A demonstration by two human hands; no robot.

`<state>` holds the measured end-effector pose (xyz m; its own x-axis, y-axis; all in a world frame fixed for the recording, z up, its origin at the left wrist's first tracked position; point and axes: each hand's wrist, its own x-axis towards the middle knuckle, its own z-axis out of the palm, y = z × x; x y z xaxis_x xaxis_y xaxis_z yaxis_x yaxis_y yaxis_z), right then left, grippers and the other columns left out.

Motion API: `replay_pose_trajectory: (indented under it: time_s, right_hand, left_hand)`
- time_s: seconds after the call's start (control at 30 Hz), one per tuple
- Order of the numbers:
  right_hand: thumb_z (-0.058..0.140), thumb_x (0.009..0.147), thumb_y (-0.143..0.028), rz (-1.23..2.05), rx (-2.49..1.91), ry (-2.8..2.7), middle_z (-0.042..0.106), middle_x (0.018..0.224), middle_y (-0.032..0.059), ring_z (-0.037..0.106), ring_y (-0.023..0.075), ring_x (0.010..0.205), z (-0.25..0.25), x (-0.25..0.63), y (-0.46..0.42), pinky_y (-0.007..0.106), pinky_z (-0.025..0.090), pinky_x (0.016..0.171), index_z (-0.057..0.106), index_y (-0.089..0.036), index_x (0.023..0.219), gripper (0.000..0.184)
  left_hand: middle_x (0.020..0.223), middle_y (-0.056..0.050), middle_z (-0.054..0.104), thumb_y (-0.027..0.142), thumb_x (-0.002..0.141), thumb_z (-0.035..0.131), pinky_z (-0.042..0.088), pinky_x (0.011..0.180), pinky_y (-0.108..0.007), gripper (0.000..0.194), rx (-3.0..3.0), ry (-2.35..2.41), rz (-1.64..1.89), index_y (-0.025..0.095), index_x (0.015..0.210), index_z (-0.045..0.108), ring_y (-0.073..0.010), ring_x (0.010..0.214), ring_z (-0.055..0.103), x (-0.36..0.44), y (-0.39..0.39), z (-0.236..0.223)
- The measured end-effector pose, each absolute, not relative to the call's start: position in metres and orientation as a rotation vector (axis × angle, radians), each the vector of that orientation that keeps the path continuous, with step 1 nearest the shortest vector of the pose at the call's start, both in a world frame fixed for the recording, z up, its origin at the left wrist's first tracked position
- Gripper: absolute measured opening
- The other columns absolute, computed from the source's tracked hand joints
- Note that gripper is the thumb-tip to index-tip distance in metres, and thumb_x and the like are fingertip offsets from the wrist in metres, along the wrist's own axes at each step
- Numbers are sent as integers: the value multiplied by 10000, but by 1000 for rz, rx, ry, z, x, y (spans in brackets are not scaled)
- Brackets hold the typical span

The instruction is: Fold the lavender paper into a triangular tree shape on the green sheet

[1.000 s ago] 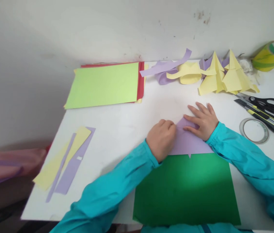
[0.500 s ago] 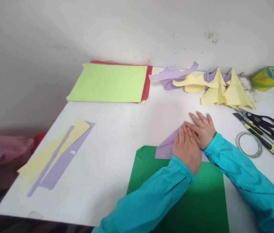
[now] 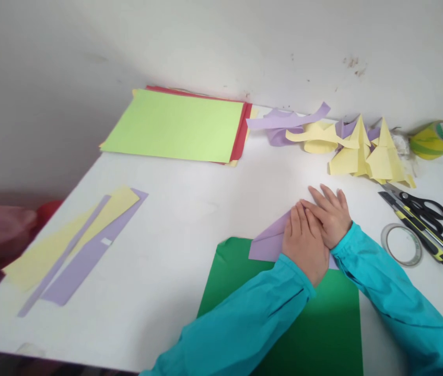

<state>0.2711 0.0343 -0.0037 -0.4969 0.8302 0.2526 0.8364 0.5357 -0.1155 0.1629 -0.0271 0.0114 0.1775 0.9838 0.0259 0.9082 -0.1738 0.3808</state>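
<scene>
A folded sheet of purple paper lies flat, its lower part over the far end of a green sheet. My left hand rests palm down on the purple paper, fingers stretched toward its peak. Beside it my right hand lies with fingers spread, some on the paper's peak and some on the white table. The two hands touch, and between them they hide the middle and right of the purple paper.
A light green sheet tops a paper stack at the back. Purple and yellow strips lie left. Curled purple and yellow paper pieces and yellow folded cones stand by the wall. Scissors, a utility knife and tape rolls are right.
My left hand has gone from a closed fist at the paper's left side to lying flat across its middle, against my right hand. The camera view has shifted too.
</scene>
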Motion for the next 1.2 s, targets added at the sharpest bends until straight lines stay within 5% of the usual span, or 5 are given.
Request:
replay_pose_trajectory:
  time_s: [0.33, 0.6, 1.2]
  right_hand:
    - [426, 927, -299, -182, -1368, -2528, 519, 1386, 34, 390, 304, 1307, -1, 270, 33, 574, 216, 1064, 623, -301, 1197, 334]
    - [447, 931, -329, -206, -1344, -2504, 533, 1373, 33, 421, 294, 1288, -2, 272, 34, 557, 245, 1058, 630, -299, 1180, 311]
    - [463, 932, -315, -175, -1328, -2493, 541, 1363, 38, 427, 291, 1295, 0, 273, 35, 547, 280, 1053, 641, -295, 1170, 297]
  left_hand:
    - [1433, -293, 355, 313, 903, 467, 385, 1021, -512, 577, 2206, 2004, 302, 12, 1389, 389, -392, 1348, 328, 163, -37, 4]
    - [1462, -305, 284, 522, 879, 506, 277, 1077, -573, 726, 2196, 1955, 280, 36, 1404, 384, -425, 1371, 251, 152, -47, 6]
    - [1481, -246, 300, 617, 845, 494, 220, 1002, -717, 737, 2154, 2039, 235, 196, 1437, 369, -433, 1366, 254, 144, -60, 9]
